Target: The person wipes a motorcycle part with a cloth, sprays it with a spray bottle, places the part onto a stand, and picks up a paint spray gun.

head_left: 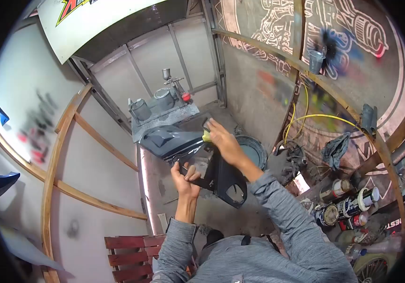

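A dark, glossy molded panel (172,141) with an angular black lower section and an oval opening is held up in front of me. My left hand (186,179) grips its lower edge, fingers curled round it. Above and to the right, my right hand (223,141) presses a small yellow-green piece (206,136) against the panel's upper right part, its fingers closed over it. What the piece is made of cannot be told.
Beyond the panel, a grey-stained stand (183,112) holds cups and a spray gun (176,85). A round basin (252,150) is on the floor. Paint cans (327,214) stand at right, near a yellow hose (327,116). A red slatted seat (129,259) is at lower left.
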### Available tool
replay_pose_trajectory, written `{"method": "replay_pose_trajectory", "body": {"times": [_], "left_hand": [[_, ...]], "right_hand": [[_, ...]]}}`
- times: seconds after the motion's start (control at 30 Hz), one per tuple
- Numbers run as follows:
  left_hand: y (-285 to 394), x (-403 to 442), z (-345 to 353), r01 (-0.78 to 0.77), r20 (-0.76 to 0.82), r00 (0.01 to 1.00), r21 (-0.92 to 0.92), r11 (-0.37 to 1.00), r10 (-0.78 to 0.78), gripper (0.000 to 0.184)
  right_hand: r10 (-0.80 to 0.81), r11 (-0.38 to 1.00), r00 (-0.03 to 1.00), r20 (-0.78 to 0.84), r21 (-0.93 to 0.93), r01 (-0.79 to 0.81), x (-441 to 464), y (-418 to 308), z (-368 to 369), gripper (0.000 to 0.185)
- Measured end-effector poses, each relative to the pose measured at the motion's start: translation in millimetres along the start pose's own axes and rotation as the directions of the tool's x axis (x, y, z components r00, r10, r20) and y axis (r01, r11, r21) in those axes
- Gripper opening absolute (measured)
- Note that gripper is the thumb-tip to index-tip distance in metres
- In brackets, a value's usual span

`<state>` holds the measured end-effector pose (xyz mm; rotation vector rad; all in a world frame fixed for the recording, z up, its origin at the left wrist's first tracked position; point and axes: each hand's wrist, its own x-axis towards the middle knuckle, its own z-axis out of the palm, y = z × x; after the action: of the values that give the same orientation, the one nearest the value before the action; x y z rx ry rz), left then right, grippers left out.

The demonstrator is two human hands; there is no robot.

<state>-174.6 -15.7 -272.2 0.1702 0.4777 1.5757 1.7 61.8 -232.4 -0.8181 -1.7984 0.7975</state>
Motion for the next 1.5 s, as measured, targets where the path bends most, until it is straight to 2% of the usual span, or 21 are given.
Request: {"method": "replay_pose_trajectory", "body": {"times": [0.13, 0.2, 0.27, 0.3, 0.37, 0.57, 0.67, 0.73, 0.8, 0.87, 0.97, 1.07, 1.13, 1.2, 1.27, 1.33, 1.37, 1.4, 1.43, 1.47, 1.5], "left_hand": [[15, 0, 11, -0.087, 0.056, 0.993, -0.188, 0.978, 0.099, 0.031], [13, -10, 18, -0.159, -0.017, 0.987, 0.118, 0.98, 0.162, 0.029], [4, -15, 4, -0.051, 0.011, 0.999, 0.216, 0.975, 0.05, 0.026], [1, -20, 6, -0.04, 0.014, 0.999, 0.309, 0.95, 0.038, 0.025], [2, -24, 6, -0.067, 0.122, 0.993, 0.543, 0.837, 0.0, 0.022], [1, -35, 11, 0.002, 0.114, 0.984, 0.769, 0.64, -0.139, 0.017], [8, -20, -5, -0.057, 0.159, 0.984, 0.71, 0.701, -0.081, 0.015], [17, -19, 0, -0.09, 0.178, 0.983, 0.684, 0.724, -0.046, 0.016], [14, -24, 2, -0.086, 0.138, 0.987, 0.886, 0.456, -0.082, 0.017], [9, -25, -8, -0.091, 0.147, 0.984, 0.904, 0.417, -0.103, 0.02], [10, -26, -1, -0.083, 0.152, 0.976, 0.924, 0.373, -0.158, 0.019], [16, -17, -3, -0.096, 0.165, 0.975, 0.918, 0.386, -0.148, 0.02], [15, -23, 7, -0.076, 0.128, 0.987, 0.905, 0.419, -0.098, 0.021], [15, -23, 15, -0.141, 0.192, 0.975, 0.922, 0.362, -0.108, 0.018], [18, -24, 19, -0.004, 0.124, 0.973, 0.854, 0.52, -0.196, 0.016], [26, -21, 24, 0.026, 0.1, 0.982, 0.773, 0.634, -0.163, 0.015], [33, -13, 18, -0.024, 0.158, 0.979, 0.728, 0.685, -0.133, 0.014], [38, -8, 10, -0.069, 0.207, 0.973, 0.675, 0.734, -0.099, 0.014], [41, -7, 9, -0.082, 0.211, 0.975, 0.631, 0.771, -0.069, 0.014], [43, -6, 4, -0.075, 0.178, 0.983, 0.603, 0.794, -0.043, 0.014], [48, -5, -3, -0.067, 0.197, 0.979, 0.562, 0.824, -0.055, 0.014]], "right_hand": [[0.063, 0.998, 0.989, -0.136, 0.007, -0.063, -70, 8, 30, 0.048], [0.077, 0.996, 0.989, -0.123, -0.025, -0.08, -74, 8, 30, 0.047], [-0.061, 0.993, 0.976, -0.208, -0.113, 0.038, -46, -4, 16, 0.047], [-0.191, 0.937, 0.98, -0.059, -0.307, 0.164, -28, 7, 8, 0.05], [-0.247, 0.923, 0.969, 0.031, -0.297, 0.245, -12, -2, 16, 0.051], [-0.507, 0.722, 0.855, 0.11, -0.487, 0.491, 44, -37, 36, 0.047], [-0.446, 0.766, 0.893, 0.062, -0.489, 0.417, 22, -23, 51, 0.047], [-0.519, 0.657, 0.84, 0.16, -0.553, 0.512, 6, -21, 52, 0.049], [-0.577, 0.596, 0.787, 0.218, -0.547, 0.588, 5, -24, 50, 0.048], [-0.569, 0.588, 0.782, 0.253, -0.539, 0.603, 35, -31, 39, 0.044], [-0.45, 0.669, 0.893, 0.031, -0.651, 0.36, 54, -42, 33, 0.04], [-0.565, 0.542, 0.773, 0.288, -0.577, 0.611, 12, -29, 52, 0.037], [-0.576, 0.57, 0.774, 0.263, -0.549, 0.611, 15, -24, 43, 0.038], [-0.523, 0.655, 0.852, -0.021, -0.649, 0.387, 40, -20, 27, 0.038], [-0.456, 0.741, 0.874, -0.169, -0.617, 0.267, 42, -23, 23, 0.038], [-0.256, 0.939, 0.932, -0.255, -0.294, 0.178, 24, -31, 26, 0.039], [-0.261, 0.943, 0.915, -0.308, -0.284, 0.173, 11, -25, 29, 0.038], [-0.262, 0.942, 0.915, -0.307, -0.286, 0.174, 2, -23, 21, 0.038], [0.029, 0.993, 0.991, -0.13, -0.107, -0.043, -11, -20, 9, 0.038], [0.289, 0.956, 0.952, 0.101, 0.023, -0.292, -20, -17, -2, 0.04], [0.34, 0.911, 0.923, 0.179, 0.183, -0.37, -25, -16, -10, 0.041]]}}
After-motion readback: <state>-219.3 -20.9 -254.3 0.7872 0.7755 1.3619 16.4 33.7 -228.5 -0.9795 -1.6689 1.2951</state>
